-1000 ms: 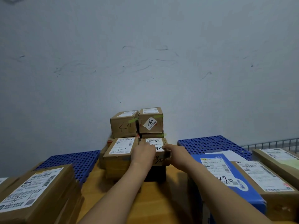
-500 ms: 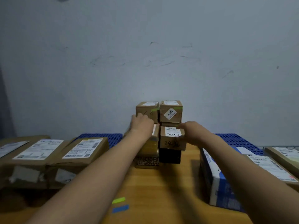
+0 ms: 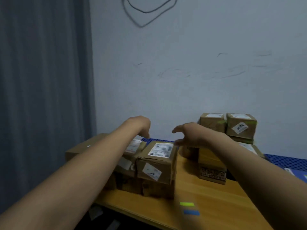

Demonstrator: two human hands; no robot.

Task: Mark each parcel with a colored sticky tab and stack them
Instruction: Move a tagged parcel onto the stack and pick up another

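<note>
A brown parcel [image 3: 157, 161] with a white label on top sits on other boxes at the left of the wooden table [image 3: 207, 201]. My left hand [image 3: 141, 125] hovers above its left neighbour [image 3: 131, 151], fingers pointing down and empty. My right hand [image 3: 187, 131] hangs open just above the parcel's far right corner, holding nothing. A stack of tabbed parcels [image 3: 229, 128] stands against the wall at the right. A green sticky tab [image 3: 186, 204] and a blue sticky tab [image 3: 191, 212] lie on the table near the front.
A grey curtain [image 3: 44, 97] hangs at the left, past the table's end. Blue plastic grid panels [image 3: 285, 160] lie behind the parcels on the right. A patterned box [image 3: 212, 173] sits under the stack. A cable loops on the wall [image 3: 149, 12].
Both hands have let go of the stack at the wall and swung left over the unmarked parcels. My view has turned left, bringing the curtain in.
</note>
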